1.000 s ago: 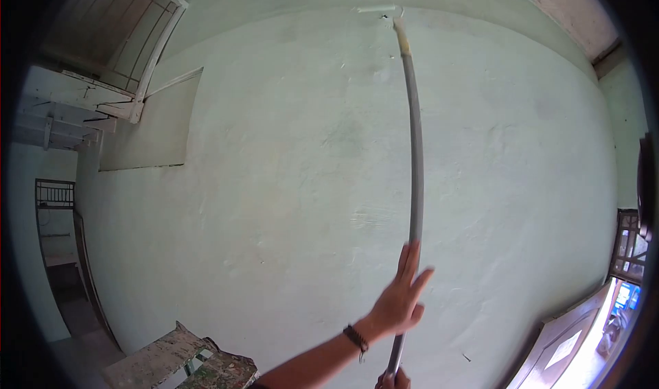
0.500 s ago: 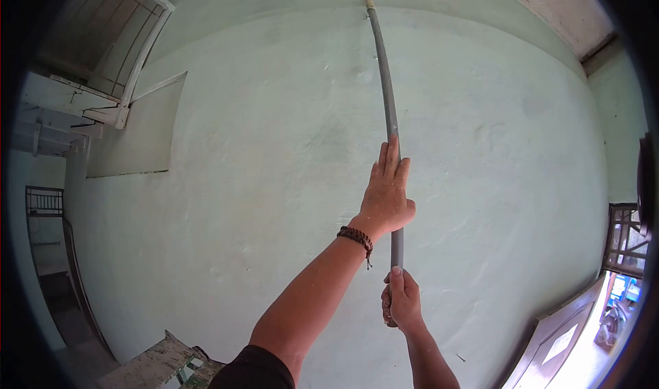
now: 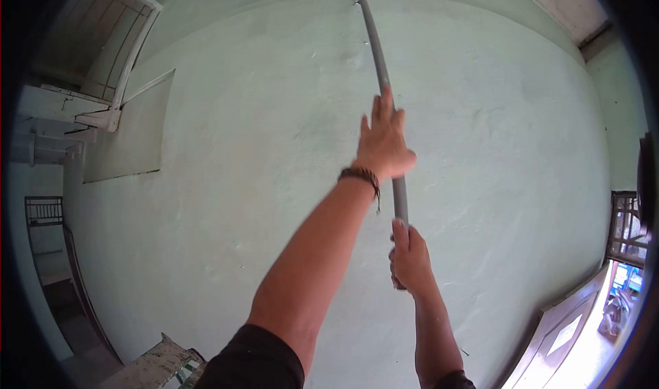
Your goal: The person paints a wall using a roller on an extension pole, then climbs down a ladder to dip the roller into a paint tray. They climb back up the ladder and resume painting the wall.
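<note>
A pale green wall (image 3: pixel 261 128) fills most of the frame. The left arm (image 3: pixel 295 279) comes up from the bottom middle, with a black sleeve (image 3: pixel 254 358). A long gray pole (image 3: pixel 375 39) goes from the top middle of the frame down to the middle right, leaning a bit. Its top runs up to the frame's edge. A brown door (image 3: pixel 576 307) stands in the lower right corner, and a flat panel (image 3: pixel 134 132) is in the upper left. The left hand (image 3: pixel 384 145) lies over the pole near the middle; its grip is wide, with fingers spread and pointing up. The right hand (image 3: pixel 413 260) is lower, and its grip is closed around the pole near the bottom end. A dark braided band (image 3: pixel 360 175) is on the left wrist.
</note>
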